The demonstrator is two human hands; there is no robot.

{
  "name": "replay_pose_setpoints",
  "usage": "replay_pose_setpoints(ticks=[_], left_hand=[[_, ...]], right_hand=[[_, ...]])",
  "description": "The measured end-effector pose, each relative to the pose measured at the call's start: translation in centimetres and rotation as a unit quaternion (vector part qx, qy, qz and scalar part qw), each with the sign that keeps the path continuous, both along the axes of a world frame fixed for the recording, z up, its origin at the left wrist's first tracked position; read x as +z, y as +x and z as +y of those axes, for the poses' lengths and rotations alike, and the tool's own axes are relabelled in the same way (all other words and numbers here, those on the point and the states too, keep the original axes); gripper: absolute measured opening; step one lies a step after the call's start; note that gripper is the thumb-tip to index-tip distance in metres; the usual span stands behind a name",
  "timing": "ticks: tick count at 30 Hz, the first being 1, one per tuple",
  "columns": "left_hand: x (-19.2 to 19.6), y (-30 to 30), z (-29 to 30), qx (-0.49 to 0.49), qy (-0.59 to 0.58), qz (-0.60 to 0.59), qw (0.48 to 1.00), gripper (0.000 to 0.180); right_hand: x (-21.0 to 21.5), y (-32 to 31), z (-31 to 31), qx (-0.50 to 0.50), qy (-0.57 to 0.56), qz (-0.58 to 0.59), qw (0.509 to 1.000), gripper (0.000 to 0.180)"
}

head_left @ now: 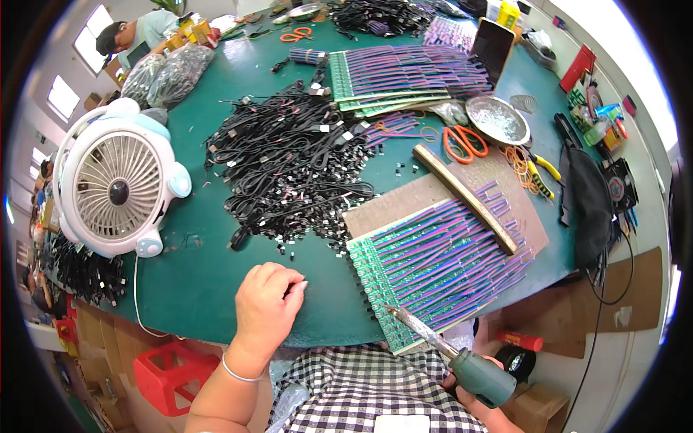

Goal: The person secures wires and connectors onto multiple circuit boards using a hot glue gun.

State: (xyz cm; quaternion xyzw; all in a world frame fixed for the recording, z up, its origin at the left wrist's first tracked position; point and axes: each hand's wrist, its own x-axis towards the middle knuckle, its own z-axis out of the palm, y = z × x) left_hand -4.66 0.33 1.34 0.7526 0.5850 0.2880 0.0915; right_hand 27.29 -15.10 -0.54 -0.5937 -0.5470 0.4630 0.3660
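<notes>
My right hand (468, 398) grips a soldering gun (482, 377) with a dark green body, mostly from behind and below it. Its metal tip reaches the near left edge of a green circuit board panel (375, 289), from which rows of blue, purple and red wires (447, 260) run right. Left of the panel, my left hand (267, 303) hovers over the table with thumb and forefinger pinched. A tiny dark bit shows at the fingertips, too small to name. A wooden bar (465, 198) lies across the wires, and a brown board (393, 206) lies underneath.
Black cables (289, 159) and small black parts are heaped mid-table. A white fan (115, 187) stands left. Further back lie more wired panels (404, 76), a metal dish (498, 119), orange scissors (464, 144) and cutters (541, 177). Another person (141, 40) sits far left.
</notes>
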Motion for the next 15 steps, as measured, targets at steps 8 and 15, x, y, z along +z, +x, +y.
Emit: replay_pose_setpoints(ticks=[8,15], left_hand=[[0.5,4.0,-2.9,-0.19,-0.001,-0.084,0.978,0.019],[-0.7,6.3,-3.4,-0.212,0.013,-0.101,0.972,0.021]], right_hand=[[0.7,0.4,0.0,0.01,0.06,-0.058,0.996,0.015],[1.2,1.0,-2.5,0.009,0.052,-0.03,0.998,0.021]])
